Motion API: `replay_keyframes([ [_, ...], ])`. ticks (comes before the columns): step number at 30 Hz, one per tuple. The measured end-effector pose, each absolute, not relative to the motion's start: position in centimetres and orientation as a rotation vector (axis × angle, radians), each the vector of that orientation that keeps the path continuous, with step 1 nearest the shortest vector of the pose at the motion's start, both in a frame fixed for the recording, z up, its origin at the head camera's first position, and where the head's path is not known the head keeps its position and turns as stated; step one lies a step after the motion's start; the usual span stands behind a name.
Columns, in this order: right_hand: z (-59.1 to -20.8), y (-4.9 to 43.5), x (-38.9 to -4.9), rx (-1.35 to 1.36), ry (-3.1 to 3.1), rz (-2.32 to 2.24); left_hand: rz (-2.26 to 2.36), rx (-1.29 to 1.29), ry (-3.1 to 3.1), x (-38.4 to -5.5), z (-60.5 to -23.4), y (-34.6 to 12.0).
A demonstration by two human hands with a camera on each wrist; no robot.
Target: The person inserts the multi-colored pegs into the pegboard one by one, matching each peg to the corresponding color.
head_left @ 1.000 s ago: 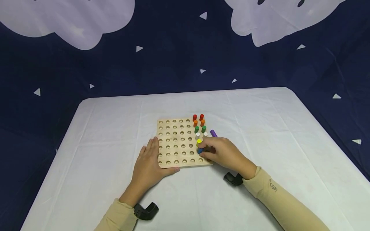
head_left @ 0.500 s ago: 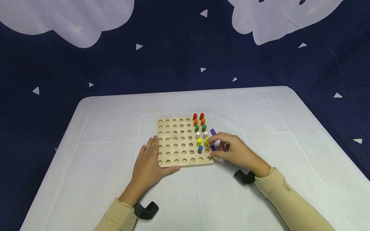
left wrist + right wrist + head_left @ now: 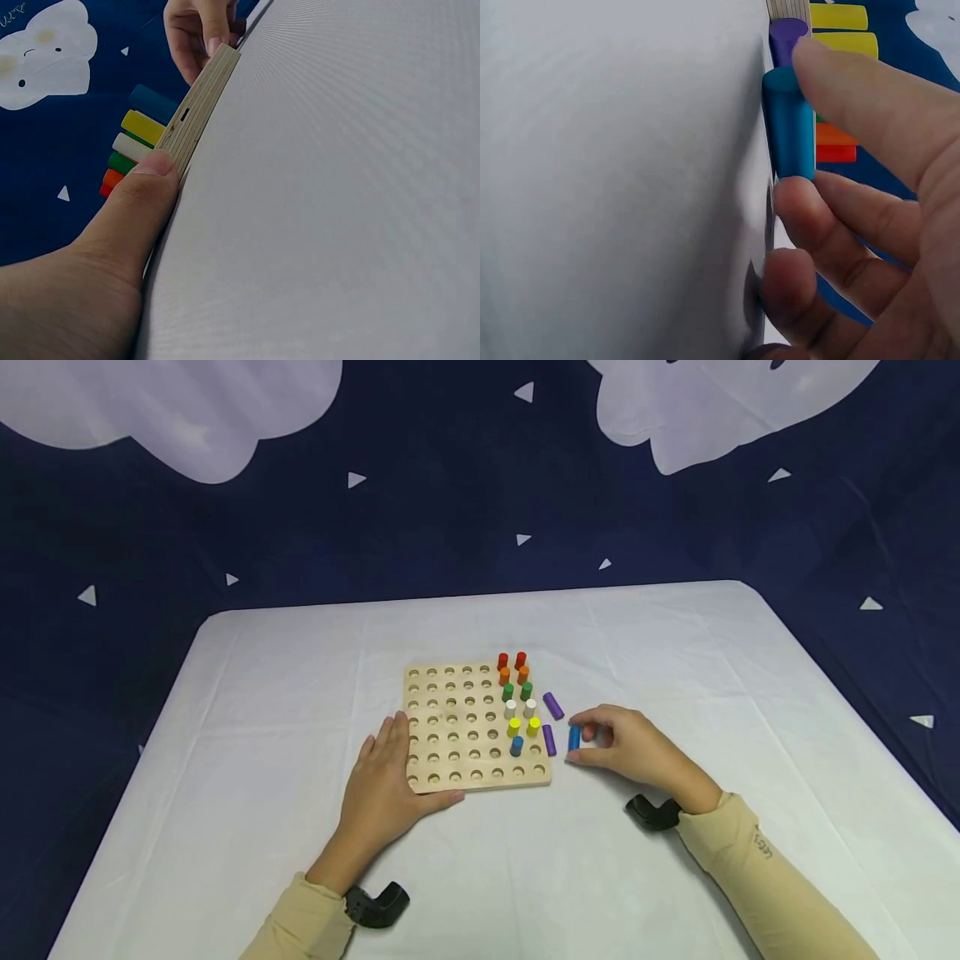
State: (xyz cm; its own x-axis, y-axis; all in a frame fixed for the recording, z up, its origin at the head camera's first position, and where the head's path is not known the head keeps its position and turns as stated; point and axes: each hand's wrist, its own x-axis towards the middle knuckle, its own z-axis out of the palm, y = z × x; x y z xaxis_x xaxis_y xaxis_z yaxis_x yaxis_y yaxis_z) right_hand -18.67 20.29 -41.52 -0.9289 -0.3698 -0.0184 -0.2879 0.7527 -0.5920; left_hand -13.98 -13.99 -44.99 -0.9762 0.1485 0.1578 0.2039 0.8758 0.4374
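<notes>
A square wooden pegboard [image 3: 450, 735] lies on the table, with pairs of red, orange, green, white and yellow pegs [image 3: 533, 727] upright along its right side. One blue peg [image 3: 517, 746] stands in front of the yellow ones. My left hand [image 3: 381, 781] rests at the board's near left corner, fingers along the left edge and thumb [image 3: 142, 195] against the front edge. Right of the board, my right hand [image 3: 637, 747] holds a second blue peg [image 3: 789, 124] by its ends between thumb and finger. That peg is on or just above the cloth; I cannot tell which.
Two purple pegs lie loose between the board and my right hand, a near one [image 3: 550, 740] and a farther one [image 3: 553, 705]. A white cloth [image 3: 300, 685] covers the table. Behind hangs a dark blue backdrop [image 3: 435, 535] with clouds and triangles.
My right hand has let go of the blue peg in the board and moved right to the loose blue peg, uncovering the purple pegs. The left hand stays at the board.
</notes>
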Motion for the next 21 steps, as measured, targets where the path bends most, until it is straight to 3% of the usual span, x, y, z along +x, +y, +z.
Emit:
replay_keyframes([
  [10,-41.48,20.57,-18.68,-0.605,2.793,-0.952,-0.716,-0.275,-2.925,-13.97,-44.90,-13.92],
  [21,-40.96,20.48,-18.72,-0.506,2.731,-1.128,-0.704,-0.275,-2.934,-13.88,-44.82,-13.92],
])
